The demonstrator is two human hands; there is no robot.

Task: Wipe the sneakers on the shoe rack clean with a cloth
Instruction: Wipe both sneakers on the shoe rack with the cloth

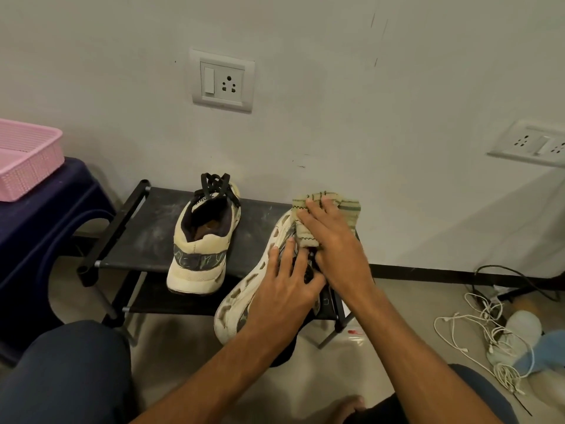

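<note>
One cream sneaker [201,249] with black laces stands upright on the top shelf of the black shoe rack [146,240], heel toward me. The second cream sneaker [241,298] lies tilted on its side at the rack's right front, its cut-out sole facing left and its heel sticking out past the shelf edge. My left hand [284,289] rests on its upper with fingers spread and fairly straight. My right hand [333,243] presses a bunched beige striped cloth [348,206] flat against the toe end of that sneaker.
A dark blue stool [39,228] with a pink basket [24,160] on it stands left of the rack. White and black cables [483,325] and a pale blue soft thing [544,347] lie on the floor at right. The wall is close behind the rack.
</note>
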